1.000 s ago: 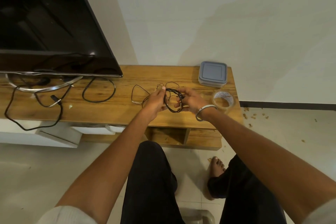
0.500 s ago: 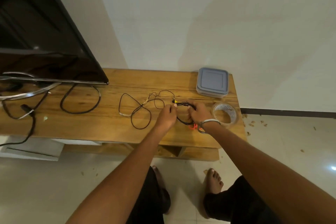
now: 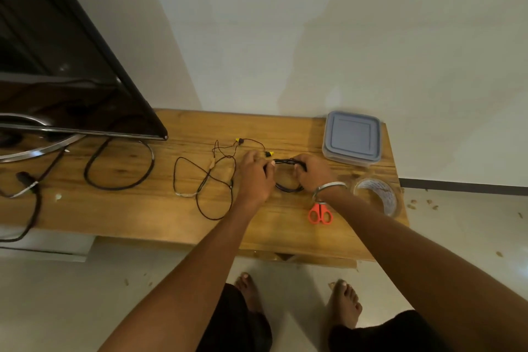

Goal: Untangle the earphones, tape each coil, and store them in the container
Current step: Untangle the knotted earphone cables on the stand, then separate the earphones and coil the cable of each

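Coiled earphone (image 3: 288, 177): a black cable wound into a small loop, held just above the wooden counter (image 3: 160, 208) between my two hands.
Left hand (image 3: 255, 173): my grip is closed on the left side of the coil, thumb and fingers pinching the bundled strands.
Right hand (image 3: 313, 170): my grip is curled round the right side of the same coil; a metal bangle (image 3: 328, 188) sits on that wrist.
Loose earphone (image 3: 211, 180): a second thin dark cable lies spread in open loops on the counter, left of my hands, with yellow-tipped earbuds (image 3: 268, 154) near my left fingers.
Scissors (image 3: 320, 213): orange-handled, flat on the counter just below my right wrist.
Tape roll (image 3: 377, 196): clear tape lying flat near the counter's right edge.
Container (image 3: 353, 137): lidded, grey-blue, at the back right corner, apart from the coil.
Television (image 3: 57, 66): stands on the counter's left, with a thick black cable (image 3: 120, 166) looped beneath it.
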### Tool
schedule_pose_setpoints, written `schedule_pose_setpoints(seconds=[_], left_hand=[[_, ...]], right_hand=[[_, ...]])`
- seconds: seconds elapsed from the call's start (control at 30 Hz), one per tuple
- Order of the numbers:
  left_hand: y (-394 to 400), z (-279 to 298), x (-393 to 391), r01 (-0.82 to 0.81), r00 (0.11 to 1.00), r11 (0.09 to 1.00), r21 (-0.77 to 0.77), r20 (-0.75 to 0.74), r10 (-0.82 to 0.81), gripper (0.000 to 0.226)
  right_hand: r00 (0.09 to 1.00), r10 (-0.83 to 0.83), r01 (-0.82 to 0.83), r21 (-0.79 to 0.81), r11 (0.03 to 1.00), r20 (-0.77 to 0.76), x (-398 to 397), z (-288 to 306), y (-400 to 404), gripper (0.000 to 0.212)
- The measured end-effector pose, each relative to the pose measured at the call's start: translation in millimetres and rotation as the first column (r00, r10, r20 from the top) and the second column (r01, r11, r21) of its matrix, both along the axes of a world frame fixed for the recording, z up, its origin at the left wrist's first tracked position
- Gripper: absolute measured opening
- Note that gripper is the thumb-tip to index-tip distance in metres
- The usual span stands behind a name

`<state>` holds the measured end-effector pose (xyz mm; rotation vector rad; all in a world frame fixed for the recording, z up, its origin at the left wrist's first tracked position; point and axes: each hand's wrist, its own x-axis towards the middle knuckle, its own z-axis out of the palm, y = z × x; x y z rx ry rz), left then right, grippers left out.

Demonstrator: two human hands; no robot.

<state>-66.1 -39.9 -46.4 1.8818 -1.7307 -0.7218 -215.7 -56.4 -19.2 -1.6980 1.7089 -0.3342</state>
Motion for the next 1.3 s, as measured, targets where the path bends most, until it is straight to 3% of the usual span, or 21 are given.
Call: schedule_pose_setpoints(seconds=[0.1, 0.57, 0.97, 1.3], left_hand=[[-15.5, -5.2, 2.3, -0.008, 0.997, 1.000, -0.017, 0.079, 0.009, 0.035], [-54.4, -22.9, -6.1, 0.055, 0.996, 0.998, 0.029, 0.075, -0.058, 0.031], [-48.3, -27.9, -8.6, 0.083, 0.984, 0.984, -0.161, 0.167, -0.056, 0.023], [-47.7, -23.4, -0.4, 0.148, 0.982, 0.984, -0.097, 0.131, -0.135, 0.041]], right_hand=[[0.999, -0.041, 0.040, -0.034, 0.999, -0.035, 6.5, -3.7, -12.1, 0.027], [0.979, -0.104, 0.063, -0.224, 0.973, -0.174, 2.2, -25.0, -40.3, 0.030], [0.969, -0.134, 0.063, -0.317, 0.946, -0.207, 3.1, -35.2, -33.0, 0.029], [0.972, -0.124, 0.052, -0.336, 0.940, -0.197, 6.6, -35.6, -23.7, 0.041]])
